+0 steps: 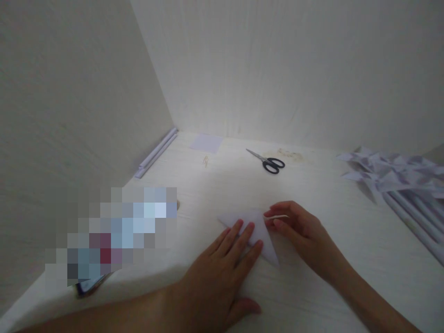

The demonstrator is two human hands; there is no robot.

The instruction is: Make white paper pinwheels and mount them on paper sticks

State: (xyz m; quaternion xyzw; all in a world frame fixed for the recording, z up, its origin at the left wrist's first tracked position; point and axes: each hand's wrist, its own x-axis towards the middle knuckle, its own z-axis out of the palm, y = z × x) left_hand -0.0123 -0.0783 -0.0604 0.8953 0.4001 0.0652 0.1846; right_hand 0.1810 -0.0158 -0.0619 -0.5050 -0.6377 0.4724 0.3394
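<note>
A folded white paper [264, 240], roughly triangular, lies flat on the white table [312, 194] in front of me. My left hand [218, 277] presses on its near left part with the fingers spread. My right hand [298, 231] sits at the paper's right edge and pinches a thin pale stick [277, 217] between thumb and fingers, its tip over the paper.
Black-handled scissors [268, 162] lie further back. Behind them are a pale paper square [206, 142], a small paper clip [206, 161] and rolled paper tubes [156, 152] by the left wall. Folded paper pinwheels on tubes [398, 178] pile at right. A blurred object [114, 231] sits at left.
</note>
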